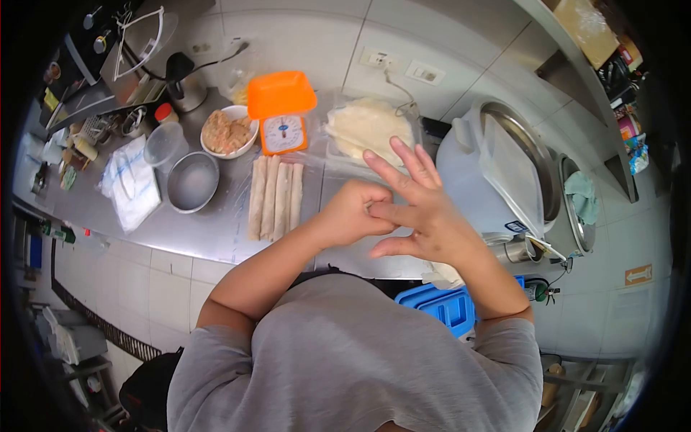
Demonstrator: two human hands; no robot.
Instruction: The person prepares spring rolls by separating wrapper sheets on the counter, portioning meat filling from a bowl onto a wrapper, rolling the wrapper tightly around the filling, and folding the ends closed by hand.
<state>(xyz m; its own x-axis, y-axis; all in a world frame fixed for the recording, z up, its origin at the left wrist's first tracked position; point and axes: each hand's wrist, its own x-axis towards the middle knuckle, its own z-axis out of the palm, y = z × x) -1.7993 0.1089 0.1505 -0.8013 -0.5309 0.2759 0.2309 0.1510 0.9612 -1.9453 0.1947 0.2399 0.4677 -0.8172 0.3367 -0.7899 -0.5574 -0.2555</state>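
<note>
Above the front of the steel counter, my left hand [354, 213] is closed around the index finger of my right hand. My right hand [425, 216] has its other fingers spread apart and holds no object. Pale uncooked rolls [276, 198], several in a row, lie left of my hands. Behind my hands, a stack of thin pale wrappers [367, 129] rests in a clear plastic tray. A white bowl of raw ground filling [227, 132] stands near an orange kitchen scale [284, 135] with an orange pan on top.
Left on the counter [209, 241] are a metal bowl [193, 182], a clear tub [165, 145] and a folded white cloth [133, 183]. A large lidded plastic bin [464, 173] stands at right. A blue crate [450, 309] is below the edge. A shelf overhangs the upper right.
</note>
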